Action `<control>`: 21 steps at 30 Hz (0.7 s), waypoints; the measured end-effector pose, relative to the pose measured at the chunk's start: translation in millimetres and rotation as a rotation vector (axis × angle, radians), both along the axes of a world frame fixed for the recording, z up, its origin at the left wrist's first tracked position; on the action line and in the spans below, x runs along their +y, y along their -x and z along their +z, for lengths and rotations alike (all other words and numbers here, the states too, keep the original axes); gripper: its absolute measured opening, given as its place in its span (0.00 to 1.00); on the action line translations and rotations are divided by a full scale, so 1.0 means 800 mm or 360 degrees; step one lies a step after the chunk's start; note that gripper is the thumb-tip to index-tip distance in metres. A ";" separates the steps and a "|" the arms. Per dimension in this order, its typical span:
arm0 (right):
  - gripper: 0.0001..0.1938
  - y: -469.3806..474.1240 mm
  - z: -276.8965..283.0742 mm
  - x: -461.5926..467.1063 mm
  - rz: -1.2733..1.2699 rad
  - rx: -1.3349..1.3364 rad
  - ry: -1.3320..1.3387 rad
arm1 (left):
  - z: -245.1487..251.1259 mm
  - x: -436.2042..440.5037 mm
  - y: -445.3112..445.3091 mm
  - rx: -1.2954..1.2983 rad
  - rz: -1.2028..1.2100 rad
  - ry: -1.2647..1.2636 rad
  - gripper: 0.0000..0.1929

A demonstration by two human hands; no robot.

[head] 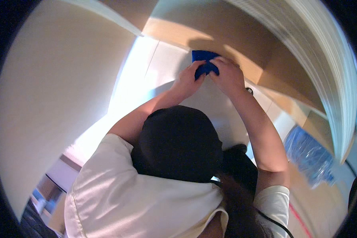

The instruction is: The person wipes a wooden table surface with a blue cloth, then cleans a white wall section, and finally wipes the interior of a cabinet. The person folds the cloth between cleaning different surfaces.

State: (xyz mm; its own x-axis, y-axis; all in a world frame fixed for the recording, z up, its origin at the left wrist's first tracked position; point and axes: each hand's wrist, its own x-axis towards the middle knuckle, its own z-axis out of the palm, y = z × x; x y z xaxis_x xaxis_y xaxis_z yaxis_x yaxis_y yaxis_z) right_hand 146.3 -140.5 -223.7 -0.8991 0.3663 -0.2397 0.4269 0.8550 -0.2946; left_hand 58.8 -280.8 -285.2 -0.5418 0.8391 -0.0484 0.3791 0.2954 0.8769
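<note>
A dark blue cloth [204,56] is pinched between both of my hands, down by the tiled floor and close to a wooden panel. My left hand [191,78] grips its left side, fingers curled over the fabric. From the right, my right hand [228,75] holds the other side, the fingertips of both hands almost meeting. Part of the cloth shows in a fold between the thumbs. Its upper edge spreads out towards the panel. My bent knee in black fabric [181,142] rises below the hands.
A wood-coloured panel [172,31] runs behind the cloth. On the left stands a large pale board [56,74]; a pale ridged edge [321,50] curves at upper right. A large blue water bottle in clear plastic [309,153] is at the right. A black cable [275,222] hangs near my right sleeve.
</note>
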 end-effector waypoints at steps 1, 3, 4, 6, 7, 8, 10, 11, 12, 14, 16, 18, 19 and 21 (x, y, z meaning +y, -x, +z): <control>0.20 0.023 0.008 -0.007 0.0212 -0.0009 -0.0074 | -0.004 -0.010 -0.001 -0.0125 0.0244 0.0052 0.19; 0.20 0.064 0.009 -0.024 0.0636 -0.0080 -0.0154 | -0.020 -0.023 0.000 -0.0305 0.0690 -0.0005 0.20; 0.19 0.080 0.003 -0.031 0.0895 0.0079 -0.0246 | -0.033 -0.023 0.001 -0.0331 0.0829 -0.0110 0.22; 0.19 0.107 -0.014 -0.036 0.1300 0.0119 -0.0303 | -0.062 -0.011 0.004 -0.0251 0.0653 0.0003 0.23; 0.20 0.106 -0.024 -0.035 0.1301 -0.0103 -0.0363 | -0.075 -0.001 0.000 -0.0369 0.0644 0.0067 0.23; 0.20 0.099 -0.031 -0.025 0.1300 -0.0233 -0.0420 | -0.089 0.011 -0.002 -0.0490 0.0550 -0.0001 0.23; 0.21 0.077 -0.046 -0.004 0.1488 -0.0177 -0.0850 | -0.102 0.046 -0.022 -0.0870 0.0667 -0.0146 0.22; 0.20 0.063 -0.051 0.007 0.1657 -0.0164 -0.1202 | -0.104 0.061 -0.032 -0.0999 0.0772 -0.0159 0.23; 0.21 0.057 -0.062 0.013 0.1646 -0.0089 -0.1226 | -0.107 0.070 -0.040 -0.1018 0.0939 -0.0368 0.22; 0.23 0.060 -0.078 0.017 0.1599 -0.0169 -0.1182 | -0.113 0.082 -0.038 -0.1362 0.1168 -0.0651 0.22; 0.23 0.096 -0.095 0.005 0.1552 0.0005 -0.1108 | -0.125 0.082 -0.007 -0.2368 0.1421 -0.1554 0.23; 0.22 0.151 -0.103 -0.019 0.1471 0.0208 -0.1029 | -0.146 0.069 0.048 -0.2689 0.1279 -0.2208 0.23; 0.21 0.177 -0.102 -0.033 0.1415 0.0359 -0.0975 | -0.155 0.059 0.080 -0.2253 0.1448 -0.1953 0.22; 0.15 0.225 -0.090 -0.063 0.1343 0.0498 -0.0906 | -0.157 0.034 0.122 -0.1574 0.1637 -0.1449 0.22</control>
State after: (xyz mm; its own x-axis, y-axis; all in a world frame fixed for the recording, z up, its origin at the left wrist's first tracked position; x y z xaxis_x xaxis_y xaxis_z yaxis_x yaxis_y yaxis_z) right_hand -33.4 -191.0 -295.7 -0.9063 -0.4188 0.0563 -0.3937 0.8853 0.2476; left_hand -39.0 -253.8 -410.7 -0.9016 0.1285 -0.4131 -0.3923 -0.6454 0.6554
